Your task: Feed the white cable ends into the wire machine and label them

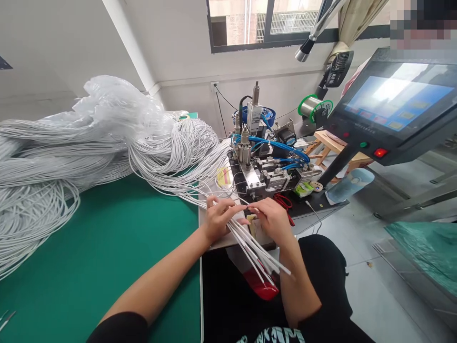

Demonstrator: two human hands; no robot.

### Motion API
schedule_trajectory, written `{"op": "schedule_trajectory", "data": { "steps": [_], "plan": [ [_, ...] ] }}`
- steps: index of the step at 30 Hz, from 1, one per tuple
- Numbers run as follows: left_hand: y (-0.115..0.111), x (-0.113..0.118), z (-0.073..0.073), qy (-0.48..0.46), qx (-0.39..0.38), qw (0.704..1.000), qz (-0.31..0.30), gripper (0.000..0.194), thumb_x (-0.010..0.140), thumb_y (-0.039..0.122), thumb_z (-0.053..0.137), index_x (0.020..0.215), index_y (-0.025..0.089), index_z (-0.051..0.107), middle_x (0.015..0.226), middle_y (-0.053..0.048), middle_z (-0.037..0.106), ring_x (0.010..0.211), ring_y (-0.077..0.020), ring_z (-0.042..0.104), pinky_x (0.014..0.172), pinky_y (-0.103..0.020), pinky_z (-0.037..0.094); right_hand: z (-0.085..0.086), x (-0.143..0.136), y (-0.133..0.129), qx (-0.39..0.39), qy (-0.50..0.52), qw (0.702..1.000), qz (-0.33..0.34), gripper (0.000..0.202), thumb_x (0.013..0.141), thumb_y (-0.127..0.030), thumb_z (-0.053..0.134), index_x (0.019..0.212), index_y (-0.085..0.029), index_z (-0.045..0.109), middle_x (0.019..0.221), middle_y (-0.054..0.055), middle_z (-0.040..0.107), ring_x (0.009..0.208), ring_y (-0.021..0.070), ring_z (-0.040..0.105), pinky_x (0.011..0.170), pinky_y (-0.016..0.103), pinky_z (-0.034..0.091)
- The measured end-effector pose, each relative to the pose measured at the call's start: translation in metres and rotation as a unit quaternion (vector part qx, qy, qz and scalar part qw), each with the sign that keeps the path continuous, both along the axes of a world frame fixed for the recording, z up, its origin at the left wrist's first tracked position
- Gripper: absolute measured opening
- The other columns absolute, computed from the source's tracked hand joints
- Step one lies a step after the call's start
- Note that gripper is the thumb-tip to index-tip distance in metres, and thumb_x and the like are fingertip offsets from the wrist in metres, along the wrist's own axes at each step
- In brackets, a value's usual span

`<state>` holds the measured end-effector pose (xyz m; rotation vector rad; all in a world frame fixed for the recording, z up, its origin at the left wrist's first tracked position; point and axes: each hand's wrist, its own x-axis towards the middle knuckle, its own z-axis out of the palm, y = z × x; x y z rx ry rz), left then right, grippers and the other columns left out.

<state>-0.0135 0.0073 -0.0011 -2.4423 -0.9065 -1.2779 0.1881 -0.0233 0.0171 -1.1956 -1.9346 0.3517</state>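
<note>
A bunch of white cables runs under and through my left hand, its loose ends hanging down to the right over my lap. The left fingers are closed on the bunch, with thumb and forefinger reaching toward the other hand. My right hand pinches at the tip of one thin cable, meeting the left fingertips; the tip itself is too small to make out. Just beyond both hands stands a bench machine with metal cylinders and blue air hoses.
Large coils of white cable, partly under clear plastic, lie on the green mat. A control screen stands at right, near a solder wire spool. Red-handled pliers lie beside the machine.
</note>
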Motion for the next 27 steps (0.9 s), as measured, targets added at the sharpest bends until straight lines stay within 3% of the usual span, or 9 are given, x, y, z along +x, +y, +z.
{"op": "schedule_trajectory", "data": {
  "steps": [3, 7, 9, 13, 18, 24, 27],
  "plan": [
    [0.001, 0.004, 0.002, 0.03, -0.023, 0.999, 0.005, 0.019, 0.093, 0.03, 0.057, 0.108, 0.028, 0.068, 0.094, 0.001, 0.072, 0.083, -0.0132, 0.066, 0.092, -0.035, 0.03, 0.0, 0.017, -0.003, -0.016, 0.075, 0.996, 0.038, 0.02, 0.094, -0.027, 0.052, 0.098, -0.024, 0.071, 0.089, 0.006, 0.071, 0.084, 0.0208, 0.061, 0.076, 0.033, 0.047],
    [0.004, 0.01, 0.005, 0.09, -0.051, 0.994, -0.018, 0.029, 0.094, 0.02, 0.051, 0.12, 0.025, 0.062, 0.113, -0.002, 0.071, 0.106, -0.0173, 0.063, 0.098, -0.037, 0.03, -0.001, 0.021, -0.006, -0.069, 0.134, 0.987, 0.061, 0.025, 0.096, -0.031, 0.048, 0.105, -0.023, 0.07, 0.088, 0.006, 0.071, 0.083, 0.02, 0.064, 0.077, 0.034, 0.05],
    [0.004, 0.011, 0.004, 0.098, -0.063, 0.993, -0.019, 0.028, 0.094, 0.017, 0.05, 0.118, 0.024, 0.063, 0.109, -0.001, 0.072, 0.106, -0.0173, 0.063, 0.1, -0.038, 0.029, -0.004, 0.018, -0.006, -0.092, 0.166, 0.982, 0.011, 0.025, 0.094, -0.035, 0.051, 0.101, -0.023, 0.072, 0.09, 0.007, 0.072, 0.081, 0.0204, 0.065, 0.075, 0.034, 0.051],
    [0.005, 0.011, 0.001, 0.075, -0.077, 0.994, 0.009, 0.018, 0.093, 0.017, 0.051, 0.096, 0.025, 0.067, 0.088, 0.003, 0.073, 0.086, -0.0141, 0.064, 0.098, -0.039, 0.029, -0.015, 0.009, -0.003, -0.102, 0.257, 0.953, -0.128, 0.024, 0.083, -0.043, 0.065, 0.086, -0.021, 0.074, 0.092, 0.008, 0.073, 0.081, 0.0228, 0.067, 0.076, 0.035, 0.053],
    [0.005, 0.01, 0.001, 0.073, -0.069, 0.995, 0.014, 0.014, 0.093, 0.02, 0.053, 0.089, 0.025, 0.066, 0.075, 0.004, 0.069, 0.079, -0.0135, 0.061, 0.095, -0.038, 0.029, -0.021, 0.003, 0.001, -0.093, 0.341, 0.915, -0.195, 0.027, 0.081, -0.043, 0.068, 0.091, -0.018, 0.073, 0.089, 0.008, 0.073, 0.083, 0.0234, 0.068, 0.079, 0.036, 0.053],
    [0.004, 0.01, 0.0, 0.097, -0.073, 0.992, 0.023, 0.016, 0.093, 0.021, 0.052, 0.092, 0.026, 0.067, 0.072, 0.004, 0.066, 0.076, -0.0125, 0.06, 0.097, -0.037, 0.028, -0.019, 0.005, -0.001, -0.097, 0.299, 0.934, -0.173, 0.028, 0.088, -0.043, 0.058, 0.095, -0.019, 0.073, 0.084, 0.007, 0.072, 0.083, 0.0226, 0.066, 0.082, 0.035, 0.051],
    [0.004, 0.01, -0.001, 0.101, -0.08, 0.991, 0.02, 0.017, 0.091, 0.016, 0.052, 0.09, 0.025, 0.066, 0.078, 0.004, 0.069, 0.078, -0.0131, 0.062, 0.098, -0.038, 0.027, -0.02, 0.012, 0.002, -0.156, 0.32, 0.927, -0.117, 0.029, 0.086, -0.044, 0.059, 0.091, -0.019, 0.073, 0.08, 0.006, 0.071, 0.079, 0.0221, 0.066, 0.075, 0.033, 0.051]
  ]
}}
